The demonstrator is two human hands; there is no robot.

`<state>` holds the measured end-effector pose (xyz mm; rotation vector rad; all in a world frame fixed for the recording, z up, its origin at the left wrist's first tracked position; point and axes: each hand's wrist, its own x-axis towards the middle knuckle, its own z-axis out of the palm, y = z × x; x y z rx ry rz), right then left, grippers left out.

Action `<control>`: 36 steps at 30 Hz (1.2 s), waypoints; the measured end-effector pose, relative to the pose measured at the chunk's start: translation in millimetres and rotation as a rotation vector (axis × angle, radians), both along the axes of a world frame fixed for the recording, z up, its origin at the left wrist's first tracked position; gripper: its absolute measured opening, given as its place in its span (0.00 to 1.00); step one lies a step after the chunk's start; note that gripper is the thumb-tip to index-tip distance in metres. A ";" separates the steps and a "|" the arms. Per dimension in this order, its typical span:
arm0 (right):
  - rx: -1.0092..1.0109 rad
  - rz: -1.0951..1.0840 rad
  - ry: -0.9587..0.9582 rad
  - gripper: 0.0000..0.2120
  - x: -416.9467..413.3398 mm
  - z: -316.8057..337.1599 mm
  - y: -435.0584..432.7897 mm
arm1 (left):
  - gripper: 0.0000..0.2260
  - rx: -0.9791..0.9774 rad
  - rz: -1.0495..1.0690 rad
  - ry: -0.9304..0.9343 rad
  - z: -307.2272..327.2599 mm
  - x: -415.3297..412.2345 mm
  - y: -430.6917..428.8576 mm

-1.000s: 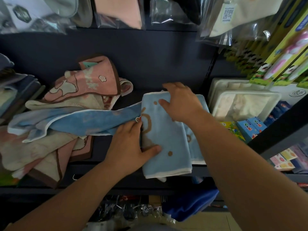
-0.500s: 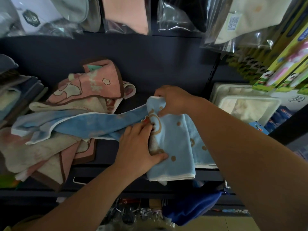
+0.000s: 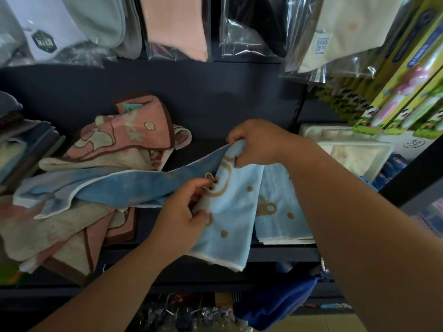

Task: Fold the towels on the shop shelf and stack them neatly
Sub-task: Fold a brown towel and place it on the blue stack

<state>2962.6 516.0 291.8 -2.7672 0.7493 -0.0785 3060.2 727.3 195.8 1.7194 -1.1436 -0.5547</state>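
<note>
Dark shelf (image 3: 282,254), view from above and in front. Bagged goods (image 3: 175,27) hang over it. White trays (image 3: 354,154) sit in the bay to the right.

Left half of the shelf: loose pile of pink and beige towels (image 3: 134,135), unfolded, brown trim, some corners drooping over the front lip.

Blue towel (image 3: 230,219) with brown bear print is mid-shelf, held by both hands. Its doubled part lies front to back, with the near end hanging past the shelf lip. The rest trails left as a long strip across the pile.

Folded blue towel (image 3: 280,212), same print, lies flat just right of it and partly under it, near edge at the shelf front.

Right hand (image 3: 259,142): at the far end of the blue towel, fingers curled tight, cloth bunched in the grip and lifted slightly off the shelf.

Left hand (image 3: 182,209): on the towel's left edge where the strip branches off. Thumb lies on top of the cloth, fingers curled in, pinching the fold between them. How much cloth is inside the grip is hidden by the hand.

Small tag (image 3: 209,175) sticks up from the towel edge just above the left fingertips.
</note>
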 end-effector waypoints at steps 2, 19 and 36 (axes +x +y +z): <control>0.004 -0.048 -0.086 0.10 -8.0 9.5 3.2 | 0.23 0.019 0.087 0.124 5.5 9.7 2.3; -0.065 -0.675 -0.465 0.10 -58.8 3.1 51.9 | 0.08 0.041 0.202 0.760 39.8 68.2 -28.3; 0.608 -1.026 -0.870 0.15 -127.5 -67.0 146.0 | 0.10 0.124 -0.258 0.012 48.1 27.0 -197.7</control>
